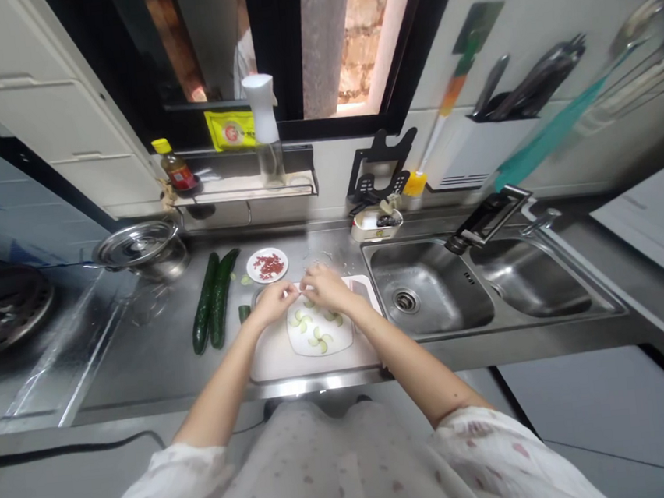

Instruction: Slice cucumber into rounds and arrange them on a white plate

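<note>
My left hand (278,301) and my right hand (325,287) meet over the far edge of a white plate (296,346). The fingers of both are pinched close together, and whatever lies between them is too small to make out. Thin green cucumber slices (320,339) lie on the plate in curved pinwheel shapes, partly hidden by my right hand. Under the plate is a pale cutting board (273,364). Beyond my left hand stands a small white dish (252,270) of red bits (269,267). A short cucumber piece (245,313) rests left of the board.
Two whole cucumbers (213,299) lie on the steel counter at left, near a lidded metal pot (144,247). A double sink (429,283) with a black faucet (487,218) is at right. Behind are a shelf with a spray bottle (266,130) and a utensil holder (377,225).
</note>
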